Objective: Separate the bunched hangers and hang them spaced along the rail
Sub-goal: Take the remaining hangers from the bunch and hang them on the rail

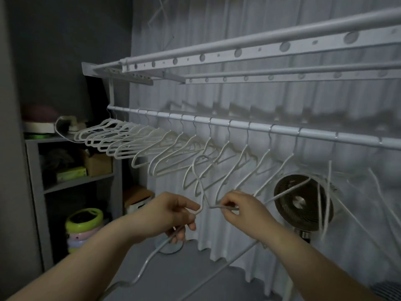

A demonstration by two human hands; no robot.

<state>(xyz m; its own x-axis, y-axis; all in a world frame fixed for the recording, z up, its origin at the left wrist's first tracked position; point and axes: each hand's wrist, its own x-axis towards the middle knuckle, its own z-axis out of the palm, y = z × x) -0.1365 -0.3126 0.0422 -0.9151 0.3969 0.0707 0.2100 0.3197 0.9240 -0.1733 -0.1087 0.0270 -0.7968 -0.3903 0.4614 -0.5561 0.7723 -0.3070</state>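
Observation:
A white rail (238,123) runs from upper left to right, with several white hangers (138,146) hooked along it; those at the left end sit close together. Below the rail I hold one loose white hanger (200,170), hook pointing up. My left hand (171,213) grips its neck and left shoulder. My right hand (240,210) pinches its right shoulder just beside the neck. Its lower bar (138,276) trails down toward me. More white hangers (325,203) blur at the right, in front of the fan.
A higher drying rack (238,55) with holed bars spans above the rail. Pale curtains (249,94) hang behind. A round dark fan (301,202) stands at the right. A grey shelf unit (73,181) with boxes and green containers is at the left.

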